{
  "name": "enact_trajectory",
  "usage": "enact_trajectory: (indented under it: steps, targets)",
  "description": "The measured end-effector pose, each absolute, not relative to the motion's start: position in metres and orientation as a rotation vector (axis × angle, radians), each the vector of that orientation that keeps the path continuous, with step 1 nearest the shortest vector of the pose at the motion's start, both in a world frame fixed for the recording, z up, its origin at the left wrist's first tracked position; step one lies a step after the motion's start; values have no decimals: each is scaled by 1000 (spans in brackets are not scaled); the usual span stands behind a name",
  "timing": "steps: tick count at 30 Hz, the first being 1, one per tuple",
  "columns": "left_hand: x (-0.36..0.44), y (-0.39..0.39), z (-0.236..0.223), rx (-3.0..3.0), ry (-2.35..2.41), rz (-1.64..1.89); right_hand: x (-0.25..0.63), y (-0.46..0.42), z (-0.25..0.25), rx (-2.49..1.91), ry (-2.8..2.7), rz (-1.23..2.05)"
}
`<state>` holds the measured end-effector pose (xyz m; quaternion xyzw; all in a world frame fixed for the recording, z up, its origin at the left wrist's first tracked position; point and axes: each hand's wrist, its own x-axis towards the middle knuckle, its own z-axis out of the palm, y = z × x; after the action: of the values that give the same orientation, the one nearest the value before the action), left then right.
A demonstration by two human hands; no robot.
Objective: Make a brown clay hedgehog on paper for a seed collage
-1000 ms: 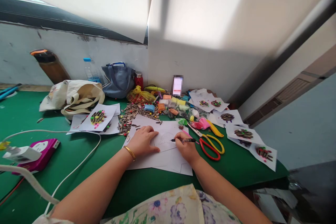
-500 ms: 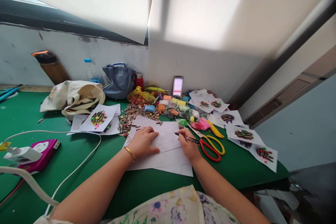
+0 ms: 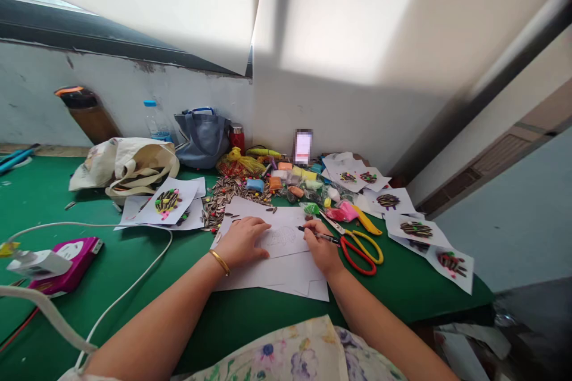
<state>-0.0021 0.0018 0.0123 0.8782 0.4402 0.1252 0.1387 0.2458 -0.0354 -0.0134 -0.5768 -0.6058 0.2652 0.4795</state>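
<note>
My left hand [image 3: 243,240] lies flat with fingers spread on a white sheet of paper [image 3: 292,250], which rests on more loose sheets. A faint outline drawing [image 3: 283,236] shows on the paper between my hands. In my right hand [image 3: 322,250] is a black pen [image 3: 327,238], its barrel slanting down to the right; the upper left end is over the paper beside the drawing. Whether it touches the paper I cannot tell. Scissors [image 3: 357,248] with one red and one yellow handle lie just right of my right hand.
Sunflower seeds [image 3: 227,193] are heaped behind the paper, beside packets of coloured clay [image 3: 308,174]. Cards with seed pictures lie at the left [image 3: 167,202] and right [image 3: 415,228]. A phone [image 3: 302,147] leans on the wall. A white cable [image 3: 134,283] crosses the table's left side.
My left hand has barely shifted on the paper, and the view has moved very slightly. The pen stays in my right hand at almost the same spot.
</note>
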Motion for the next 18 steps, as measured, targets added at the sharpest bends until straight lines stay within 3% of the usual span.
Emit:
enact_trajectory:
  steps: [18]
  targets:
    - [-3, 6, 11, 2518, 1250, 360, 250, -31, -17, -1538, -1542, 589]
